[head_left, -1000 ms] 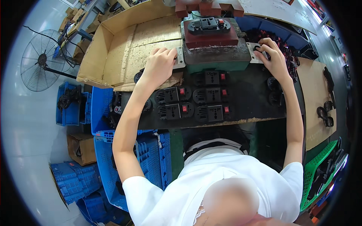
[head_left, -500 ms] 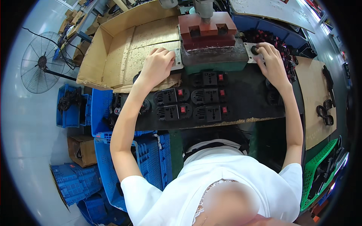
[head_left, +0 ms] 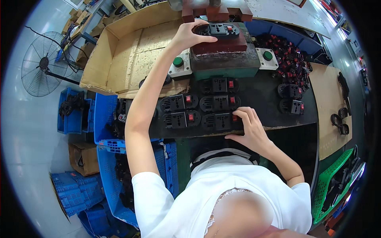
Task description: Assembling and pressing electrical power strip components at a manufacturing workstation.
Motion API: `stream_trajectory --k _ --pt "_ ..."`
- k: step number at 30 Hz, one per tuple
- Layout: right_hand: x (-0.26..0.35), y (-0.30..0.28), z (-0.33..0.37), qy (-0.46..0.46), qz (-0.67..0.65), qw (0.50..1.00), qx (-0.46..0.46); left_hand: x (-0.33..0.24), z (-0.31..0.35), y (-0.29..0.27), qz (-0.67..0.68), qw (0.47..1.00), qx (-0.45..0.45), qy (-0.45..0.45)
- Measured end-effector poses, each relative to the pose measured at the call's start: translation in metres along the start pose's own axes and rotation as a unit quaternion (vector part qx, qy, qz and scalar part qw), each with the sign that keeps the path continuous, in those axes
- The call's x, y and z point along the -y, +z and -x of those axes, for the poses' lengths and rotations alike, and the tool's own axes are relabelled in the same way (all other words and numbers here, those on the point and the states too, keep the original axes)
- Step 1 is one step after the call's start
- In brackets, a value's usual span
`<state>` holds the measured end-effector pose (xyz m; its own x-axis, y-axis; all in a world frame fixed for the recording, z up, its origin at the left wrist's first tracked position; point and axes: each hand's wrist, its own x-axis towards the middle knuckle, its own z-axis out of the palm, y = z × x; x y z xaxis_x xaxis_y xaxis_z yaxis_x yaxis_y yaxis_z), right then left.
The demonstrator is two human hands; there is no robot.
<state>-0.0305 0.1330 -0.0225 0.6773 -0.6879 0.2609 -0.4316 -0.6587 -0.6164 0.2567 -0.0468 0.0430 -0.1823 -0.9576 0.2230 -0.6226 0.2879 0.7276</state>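
Observation:
My left hand (head_left: pixel 190 36) grips the left end of a black socket panel (head_left: pixel 222 30) with a red rocker switch, thumb along its near side and fingers over the far side. The panel lies on the dark red lower block (head_left: pixel 222 46) of a press, under the raised red upper block (head_left: pixel 218 14). My right hand (head_left: pixel 253 131) is at the right end of another such panel (head_left: pixel 217 121) on the black bench. Its fingertips touch near the red switch; the thumb is spread apart below. Several matching panels lie beside it in two columns.
Green push buttons on light boxes flank the press, one left (head_left: pixel 178 62) and one right (head_left: pixel 268 56). Two panels (head_left: pixel 291 106) lie at the bench's right, near a pile of small red-and-black parts (head_left: pixel 291 59). A large cardboard tray (head_left: pixel 131 55) stands left; blue crates (head_left: pixel 109 178) stand below.
The press's upper block has risen, uncovering a panel on the lower block. My left hand went from the left button to that panel; my right hand left its button for the near panels.

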Motion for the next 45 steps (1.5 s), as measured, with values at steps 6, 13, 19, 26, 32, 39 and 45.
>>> stream_trajectory --k 6,13,19,26,32,39,45 --pt "0.001 0.002 -0.002 0.041 -0.044 0.998 -0.019 -0.022 0.019 0.01 0.102 0.991 -0.077 0.041" --pt "0.005 0.001 -0.003 0.03 -0.007 0.999 -0.012 -0.022 0.056 -0.002 0.041 0.981 -0.129 0.136" --pt "0.014 -0.026 -0.006 -0.003 -0.053 0.998 0.017 -0.012 0.153 -0.052 -0.036 0.973 -0.223 0.057" --pt "0.008 -0.079 -0.063 -0.059 0.03 0.991 -0.116 -0.007 0.291 -0.106 -0.044 0.925 -0.372 -0.066" --pt "-0.057 -0.077 -0.162 -0.126 0.094 0.968 -0.198 0.033 0.363 -0.137 -0.421 0.799 -0.366 -0.223" --pt "-0.077 -0.087 -0.208 -0.117 0.089 0.983 -0.109 0.053 0.348 -0.138 -0.378 0.817 -0.396 -0.183" --pt "-0.104 -0.098 -0.224 -0.064 0.053 0.996 0.011 0.009 0.235 -0.103 -0.124 0.929 -0.344 -0.052"
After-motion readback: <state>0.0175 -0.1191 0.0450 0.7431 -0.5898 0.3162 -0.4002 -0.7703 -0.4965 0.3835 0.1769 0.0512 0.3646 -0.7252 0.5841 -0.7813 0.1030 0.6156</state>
